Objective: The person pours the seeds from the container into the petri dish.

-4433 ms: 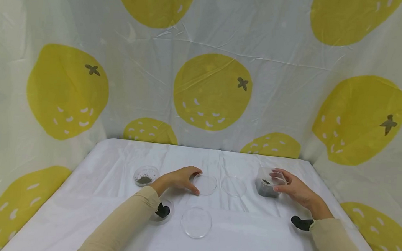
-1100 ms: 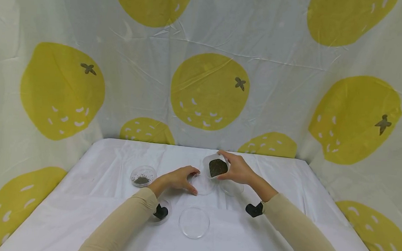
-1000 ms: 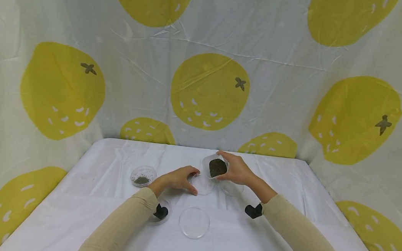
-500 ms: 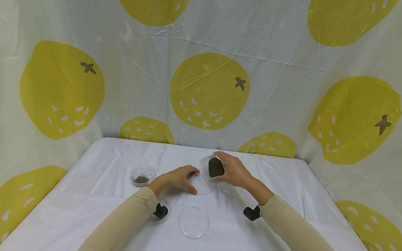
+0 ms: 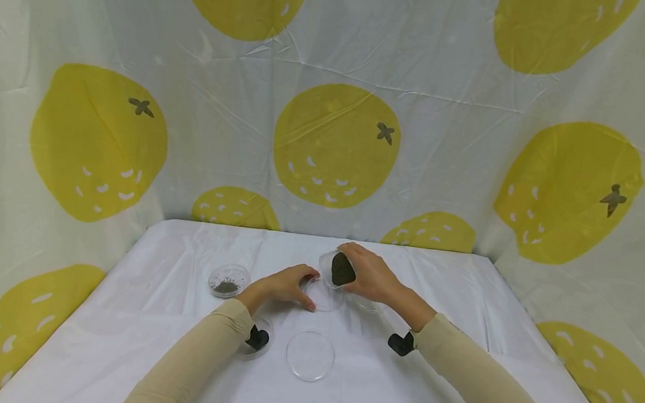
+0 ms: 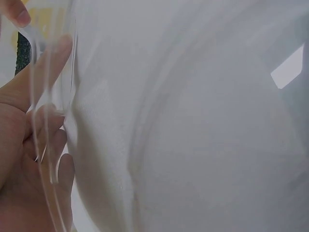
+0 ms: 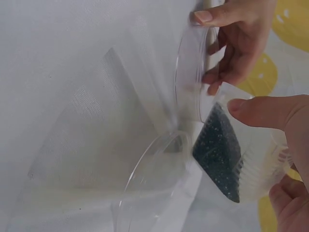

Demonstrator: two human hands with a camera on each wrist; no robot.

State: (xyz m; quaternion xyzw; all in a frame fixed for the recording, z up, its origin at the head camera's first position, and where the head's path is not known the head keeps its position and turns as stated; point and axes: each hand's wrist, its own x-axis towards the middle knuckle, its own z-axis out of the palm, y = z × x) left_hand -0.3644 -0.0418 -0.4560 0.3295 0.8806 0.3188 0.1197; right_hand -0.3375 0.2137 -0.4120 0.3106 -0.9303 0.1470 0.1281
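My right hand (image 5: 370,273) grips a clear plastic tub (image 5: 326,266) partly filled with dark, soil-like grains (image 5: 343,269). The tub is tilted to the left, close over a clear petri dish (image 5: 325,301). The thumb and fingers of my left hand (image 5: 288,284) hold this dish by its left rim. In the right wrist view, the grains (image 7: 217,150) lie slanted inside the tub, near the dish wall (image 7: 189,72). From the left wrist, the dish's clear edge (image 6: 47,121) crosses in front of fingers.
A petri dish (image 5: 213,282) with scattered dark grains stands at the left. Another clear round dish (image 5: 368,305) is partly behind the right hand. One clear round piece (image 5: 308,380) lies in front, and a further dish (image 5: 263,349) is partly under the left wrist's black mount (image 5: 257,339).
The right hand has lifted the tub from the table's right side and carried it left over the held dish. Over the last second the tub tilts further. The left hand stays in place.
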